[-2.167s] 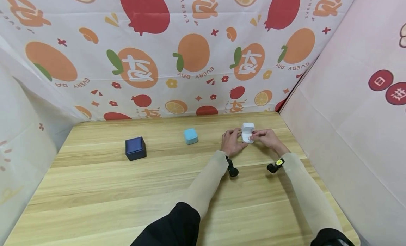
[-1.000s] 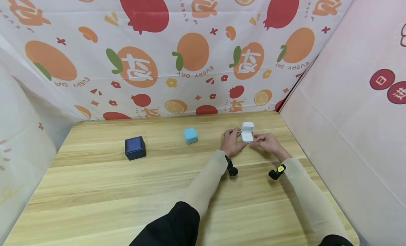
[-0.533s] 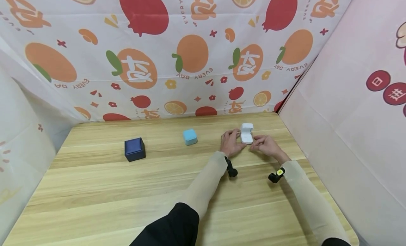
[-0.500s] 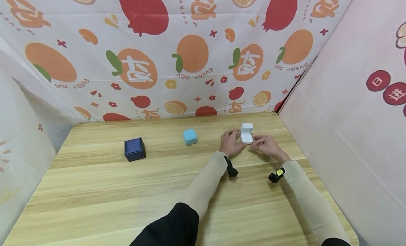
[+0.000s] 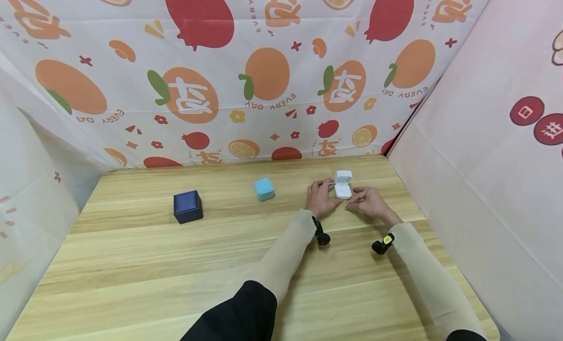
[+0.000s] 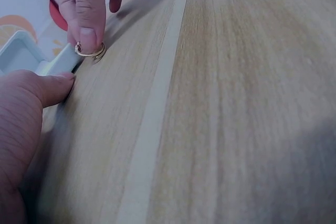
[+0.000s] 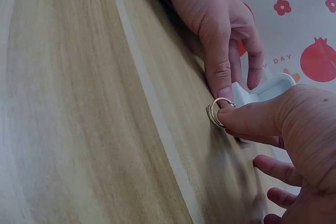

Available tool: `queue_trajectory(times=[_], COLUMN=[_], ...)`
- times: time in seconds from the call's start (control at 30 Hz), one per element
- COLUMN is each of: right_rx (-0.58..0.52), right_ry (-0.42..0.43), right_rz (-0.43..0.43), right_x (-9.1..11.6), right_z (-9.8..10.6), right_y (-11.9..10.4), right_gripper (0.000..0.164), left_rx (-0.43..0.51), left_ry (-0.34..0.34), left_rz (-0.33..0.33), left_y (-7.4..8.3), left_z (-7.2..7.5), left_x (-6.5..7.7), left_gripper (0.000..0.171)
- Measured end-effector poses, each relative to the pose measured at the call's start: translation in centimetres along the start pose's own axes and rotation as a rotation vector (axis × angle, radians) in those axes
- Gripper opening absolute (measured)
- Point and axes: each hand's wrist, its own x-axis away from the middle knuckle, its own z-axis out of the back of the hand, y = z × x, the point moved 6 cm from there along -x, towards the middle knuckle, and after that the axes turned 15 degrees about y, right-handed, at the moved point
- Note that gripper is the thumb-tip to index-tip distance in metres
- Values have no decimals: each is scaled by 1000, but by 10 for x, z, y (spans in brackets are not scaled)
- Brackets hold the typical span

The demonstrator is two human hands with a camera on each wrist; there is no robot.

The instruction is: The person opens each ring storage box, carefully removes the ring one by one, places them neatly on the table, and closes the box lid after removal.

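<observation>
A small white ring box (image 5: 343,191) stands with its lid up at the back right of the table. My left hand (image 5: 321,198) steadies it from the left, thumb on the front edge and fingers at the side. Just in front of the box, my right hand (image 5: 371,203) pinches a thin gold-coloured ring (image 7: 212,115) between thumb and forefinger. In the left wrist view the ring (image 6: 90,53) hangs at the fingertips close to the box's front corner. The box's slot is too small to make out.
A light blue box (image 5: 264,189) stands to the left of the hands, and a dark blue box (image 5: 187,206) further left; both are closed. Printed cloth (image 5: 268,111) rises behind the wooden table (image 5: 176,272), and a pale cloth wall (image 5: 475,160) borders its right side.
My right hand has drawn back from inside the white box to just before its front edge, and the ring now shows at its fingertips. The left hand stays by the box.
</observation>
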Motion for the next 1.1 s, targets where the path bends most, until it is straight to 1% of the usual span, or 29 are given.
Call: queue_trajectory(times=[0.3, 0.7, 0.93, 1.1], right_rx=[-2, 15, 21, 12], right_ry=[-5, 17, 27, 28], right_rz=[8, 9, 31, 45], right_x=[3, 2, 3, 2], right_z=[1, 2, 2, 2], right_y=[2, 4, 4, 6], right_gripper=[10, 14, 13, 13], left_rx=[-8, 11, 2, 2], left_ry=[6, 2, -3, 6], left_rz=[-21, 7, -9, -14], left_y=[1, 0, 1, -1], left_z=[-1, 0, -1, -2], left_x=[0, 0, -1, 0], left_gripper=[71, 68, 68, 67])
